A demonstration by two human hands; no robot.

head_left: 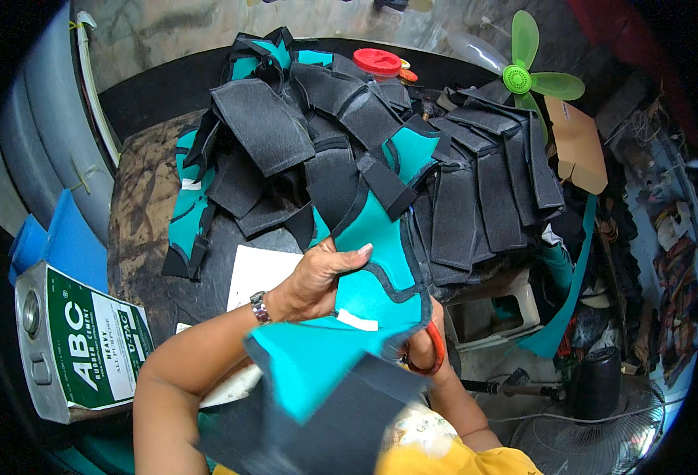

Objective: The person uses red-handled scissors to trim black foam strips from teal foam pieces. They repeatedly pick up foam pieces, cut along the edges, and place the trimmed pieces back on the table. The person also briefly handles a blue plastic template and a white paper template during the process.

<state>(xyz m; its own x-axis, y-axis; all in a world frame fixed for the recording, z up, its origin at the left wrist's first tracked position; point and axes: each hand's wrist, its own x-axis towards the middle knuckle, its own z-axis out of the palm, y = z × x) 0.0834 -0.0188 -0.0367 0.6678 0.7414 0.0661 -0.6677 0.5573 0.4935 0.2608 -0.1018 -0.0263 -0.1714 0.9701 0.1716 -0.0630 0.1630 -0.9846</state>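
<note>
- Head view: the left hand [321, 277] grips a teal and black fabric piece [365, 293], thumb on top of the teal face and fingers curled under its left edge.
- The piece is held up in front of the body, above the lap, with its black-bound edge running along the right side and a small white tag [358, 320] on the teal.
- The right hand [426, 342] is mostly hidden behind the piece; it is closed through the orange handles of scissors [432, 356] at the piece's lower right edge. The blades are out of sight.
- A watch [259, 307] sits on the left wrist.
- Beyond the hands, a pile [341, 142] of similar black and teal pieces covers the dark, worn surface [139, 206].
- A white sheet [258, 273] lies on the surface just left of the left hand.
- A metal can [80, 344] with a green label stands at the left, near the left elbow.
- A jar with a red lid [377, 60] stands behind the pile.
- A green fan [527, 75] is at the upper right, and a brown card box [578, 146] is below it.
</note>
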